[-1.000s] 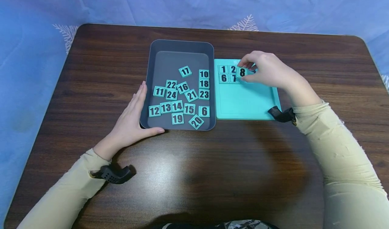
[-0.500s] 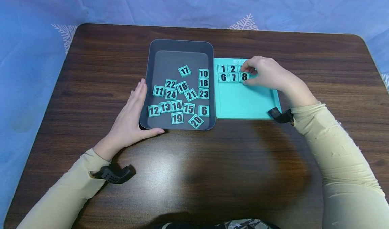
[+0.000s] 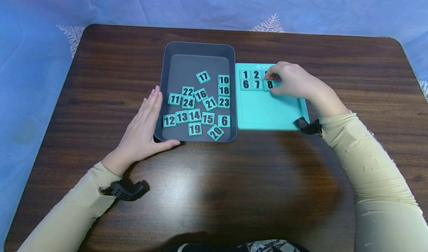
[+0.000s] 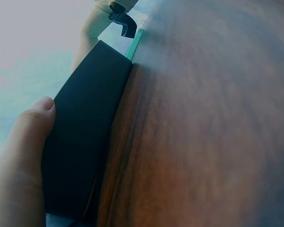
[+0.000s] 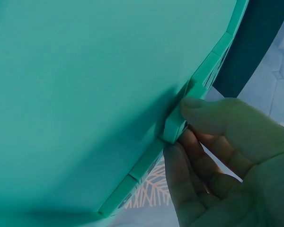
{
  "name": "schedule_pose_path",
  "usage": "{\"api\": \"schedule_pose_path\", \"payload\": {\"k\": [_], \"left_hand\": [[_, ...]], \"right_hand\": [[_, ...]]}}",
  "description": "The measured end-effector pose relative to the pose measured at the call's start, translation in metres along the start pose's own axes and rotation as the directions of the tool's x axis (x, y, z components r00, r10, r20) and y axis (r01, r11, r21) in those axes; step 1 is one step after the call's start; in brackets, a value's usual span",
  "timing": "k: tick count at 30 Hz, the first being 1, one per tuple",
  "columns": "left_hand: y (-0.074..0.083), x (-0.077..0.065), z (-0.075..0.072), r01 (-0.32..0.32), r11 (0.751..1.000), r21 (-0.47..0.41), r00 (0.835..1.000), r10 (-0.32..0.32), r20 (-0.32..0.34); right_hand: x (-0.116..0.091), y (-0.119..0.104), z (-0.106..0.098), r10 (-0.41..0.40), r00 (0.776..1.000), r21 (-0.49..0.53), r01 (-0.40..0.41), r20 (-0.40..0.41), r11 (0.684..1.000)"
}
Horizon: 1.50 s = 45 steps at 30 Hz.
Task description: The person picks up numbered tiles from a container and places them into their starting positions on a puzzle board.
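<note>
My right hand (image 3: 294, 80) pinches the number 8 tile (image 3: 269, 85) over a turquoise number board (image 3: 267, 112). This tile sits in the second row, just right of the 7 tile (image 3: 257, 84). In the right wrist view, thumb and fingertips hold the tile (image 5: 174, 125), which stands slightly proud of the tiles beside it. Part of the top row lies hidden behind the hand. My left hand (image 3: 142, 129) rests against the grey tray (image 3: 200, 48), its fingers straight along the left wall and its thumb at the front edge.
Several loose number tiles lie in the tray, among them the 17 tile (image 3: 203, 77) and the 20 tile (image 3: 215, 132). The tray's right wall stands beside the board. Both are on a dark wooden table (image 3: 214, 192), with a blue cloth (image 3: 167, 6) behind it.
My right hand has moved slightly right and down, bringing the 8 tile from overlapping the 7 to the spot beside it. The left hand stays in place.
</note>
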<state>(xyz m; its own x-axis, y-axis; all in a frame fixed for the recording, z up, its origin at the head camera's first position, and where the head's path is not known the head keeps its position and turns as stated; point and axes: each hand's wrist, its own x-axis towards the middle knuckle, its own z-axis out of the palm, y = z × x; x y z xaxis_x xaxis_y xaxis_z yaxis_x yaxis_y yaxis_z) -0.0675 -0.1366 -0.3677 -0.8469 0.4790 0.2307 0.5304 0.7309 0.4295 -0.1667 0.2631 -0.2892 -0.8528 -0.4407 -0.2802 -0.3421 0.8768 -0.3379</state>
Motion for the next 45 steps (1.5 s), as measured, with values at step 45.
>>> {"api": "schedule_pose_path", "payload": {"k": [45], "left_hand": [[0.001,0.000,-0.001,0.006,1.000,-0.020,1.000,-0.006,0.010]], "right_hand": [[-0.003,-0.022,-0.002,-0.079,0.993,0.002,0.079,-0.091,0.997]]}}
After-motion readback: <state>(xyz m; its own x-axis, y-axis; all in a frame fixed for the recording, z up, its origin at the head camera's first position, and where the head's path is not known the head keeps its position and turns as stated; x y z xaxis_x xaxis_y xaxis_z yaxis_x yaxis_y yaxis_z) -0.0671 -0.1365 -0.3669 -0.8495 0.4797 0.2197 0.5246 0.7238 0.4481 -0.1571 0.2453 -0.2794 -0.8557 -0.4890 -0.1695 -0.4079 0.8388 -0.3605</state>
